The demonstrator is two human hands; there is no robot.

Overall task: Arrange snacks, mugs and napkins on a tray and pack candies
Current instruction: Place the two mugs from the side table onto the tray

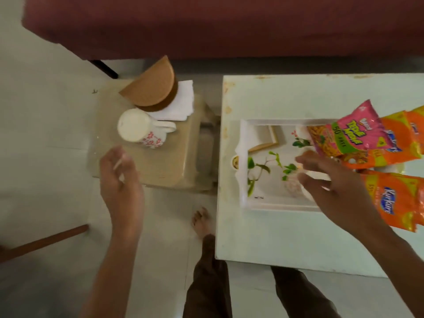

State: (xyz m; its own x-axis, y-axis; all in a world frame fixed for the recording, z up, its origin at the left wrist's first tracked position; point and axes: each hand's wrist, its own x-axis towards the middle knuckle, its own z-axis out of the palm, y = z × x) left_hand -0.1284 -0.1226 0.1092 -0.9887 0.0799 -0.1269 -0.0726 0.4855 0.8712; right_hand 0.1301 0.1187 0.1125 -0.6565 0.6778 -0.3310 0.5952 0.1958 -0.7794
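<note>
Mug step, looks like: left hand (121, 180) loose, empty, nr mug (140, 128) on stool (165, 161); right hand (332, 187) spread, empty, over tray (244, 166). Next: grip handle (168, 127), lift upright.

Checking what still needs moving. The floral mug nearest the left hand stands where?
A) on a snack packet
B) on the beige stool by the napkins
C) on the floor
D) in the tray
B: the mug stands on the stool, beside the napkins, apart from the left hand.

A pale tiled floor (46, 171) meets maroon furniture (229, 26).
</note>
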